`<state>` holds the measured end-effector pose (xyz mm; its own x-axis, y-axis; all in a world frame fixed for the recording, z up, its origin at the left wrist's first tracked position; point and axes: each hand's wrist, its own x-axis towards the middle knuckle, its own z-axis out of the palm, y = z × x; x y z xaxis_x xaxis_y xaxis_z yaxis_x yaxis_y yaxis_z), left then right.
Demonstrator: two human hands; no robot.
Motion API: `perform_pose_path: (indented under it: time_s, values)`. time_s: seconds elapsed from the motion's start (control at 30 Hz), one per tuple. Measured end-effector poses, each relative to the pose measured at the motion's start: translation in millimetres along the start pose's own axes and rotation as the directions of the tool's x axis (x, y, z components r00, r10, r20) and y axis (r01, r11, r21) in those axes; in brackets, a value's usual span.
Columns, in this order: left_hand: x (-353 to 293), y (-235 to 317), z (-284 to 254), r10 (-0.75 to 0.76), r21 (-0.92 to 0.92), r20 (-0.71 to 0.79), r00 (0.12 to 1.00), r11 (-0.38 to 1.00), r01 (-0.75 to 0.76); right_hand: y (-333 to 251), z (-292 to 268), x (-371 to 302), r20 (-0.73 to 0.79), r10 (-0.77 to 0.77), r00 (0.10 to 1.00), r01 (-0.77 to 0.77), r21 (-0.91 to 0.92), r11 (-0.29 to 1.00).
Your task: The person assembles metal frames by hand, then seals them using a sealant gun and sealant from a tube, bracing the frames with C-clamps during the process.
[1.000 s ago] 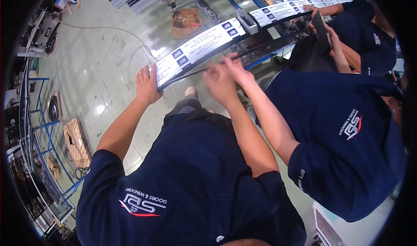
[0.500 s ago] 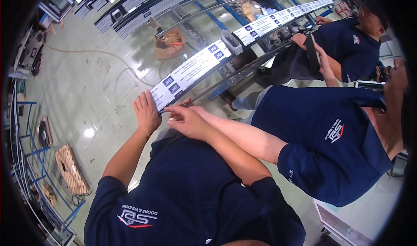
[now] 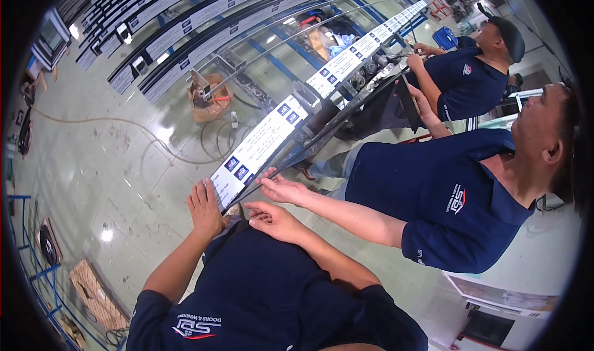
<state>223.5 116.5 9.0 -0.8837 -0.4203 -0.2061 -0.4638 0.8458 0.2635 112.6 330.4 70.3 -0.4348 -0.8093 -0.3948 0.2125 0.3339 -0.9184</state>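
Observation:
A long aluminium profile [image 3: 257, 143] covered in white printed film runs from in front of my body away to the upper right. My left hand [image 3: 206, 207] grips its near end, fingers over the film at the left edge. Just right of that end, my right hand [image 3: 276, 222] has its fingers apart and loosely bent, with nothing visible in them. A thin dark strip [image 3: 304, 148] runs along the profile's right side. Beside it, a co-worker's hand [image 3: 281, 187] reaches in, palm up, close to my right hand.
Two co-workers in dark blue shirts stand along the right side. One holds a dark flat piece [image 3: 408, 103]. More film-covered profiles [image 3: 185, 35] lie on blue racks beyond. A cardboard box [image 3: 210, 106] and a hose [image 3: 133, 123] are on the floor; a wrapped package [image 3: 98, 294] lies lower left.
My right hand has drawn back from the profile's end, fingers opening. The co-worker's hand has come out from behind it and turned palm up. The view has swung right.

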Motion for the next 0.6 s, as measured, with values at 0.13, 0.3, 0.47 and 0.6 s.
perform_pose_path:
  time_s: [0.13,0.3,0.47,0.6]
  values:
    - [6.2,-7.3,-4.5,0.046,-0.009,0.033,0.998,0.999,-0.046,12.3,7.4,12.5,0.008,0.044,0.999,-0.044,0.012,0.999]
    - [9.8,-11.5,-11.7,0.083,-0.003,0.069,0.994,0.997,-0.083,36.0,10.1,36.1,0.129,0.064,0.990,-0.049,-0.113,0.992]
    - [26.0,-35.7,-10.2,0.157,-0.122,0.169,0.973,0.983,-0.138,25.6,20.5,43.6,0.163,0.058,0.985,-0.048,-0.064,0.997]
    - [71.1,-75.6,0.6,0.313,-0.604,0.223,0.923,0.788,-0.121,0.4,21.5,30.0,0.265,0.065,0.962,-0.067,-0.002,0.998]
